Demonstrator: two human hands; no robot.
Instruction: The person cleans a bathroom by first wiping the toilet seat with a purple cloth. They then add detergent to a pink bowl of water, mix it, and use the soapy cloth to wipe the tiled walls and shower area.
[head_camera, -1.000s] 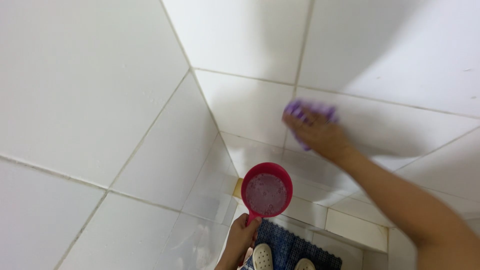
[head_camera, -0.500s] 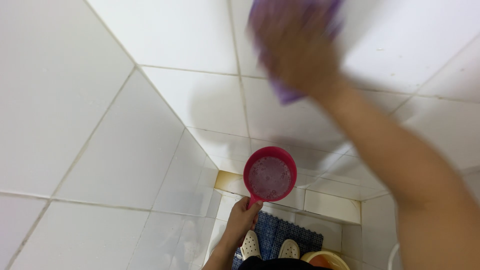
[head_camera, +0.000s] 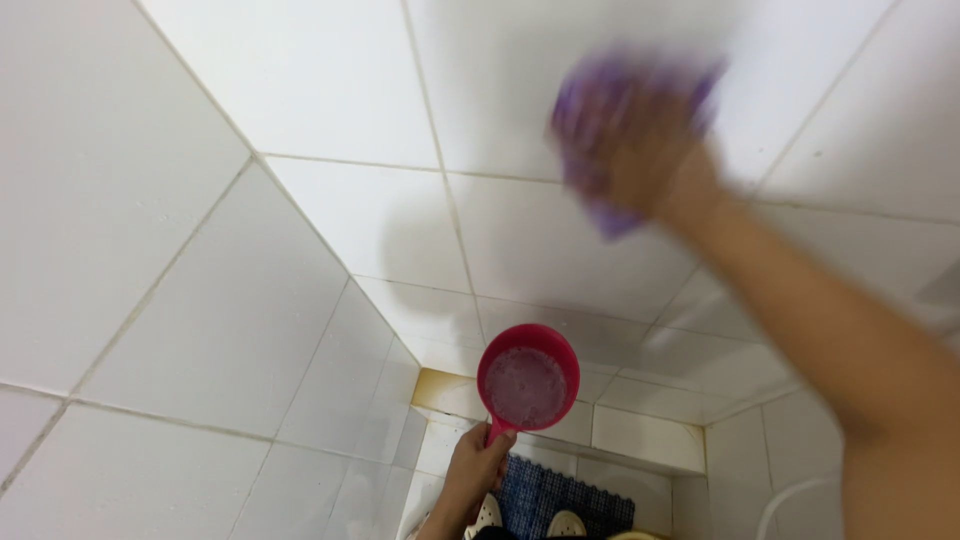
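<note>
The right hand (head_camera: 645, 160) presses one purple cloth (head_camera: 600, 100) flat against the white tiled wall (head_camera: 330, 90). The left hand (head_camera: 480, 468) grips one red scoop (head_camera: 528, 378) by its handle, near the wall's corner.

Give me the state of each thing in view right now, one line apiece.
right hand: raised, pressing a purple cloth to the wall, motion-blurred
purple cloth: bunched under the right hand, flat against the tile
left hand: closed round the dipper's handle
red dipper: held upright, holding foamy water
white wall tiles: glossy, some staining at the bottom corner
blue floor mat: lying flat on the floor
</note>
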